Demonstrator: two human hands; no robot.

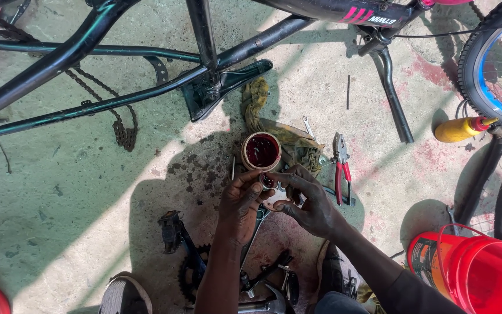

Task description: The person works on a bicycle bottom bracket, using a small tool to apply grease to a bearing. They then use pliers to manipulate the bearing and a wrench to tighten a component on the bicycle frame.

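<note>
With the crank and chainring lying off the frame on the floor, the left hand and right hand both pinch a small greasy bearing part just below the open tub of red grease, so greasing looks under way and refitting undone.

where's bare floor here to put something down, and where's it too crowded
Widest bare floor: left, below the bicycle frame and its hanging chain. A smaller patch lies between the pliers, the kickstand and the yellow bottle. Crowded: around both hands, left hand and right hand, with the grease tub, rag and crank parts.
</note>
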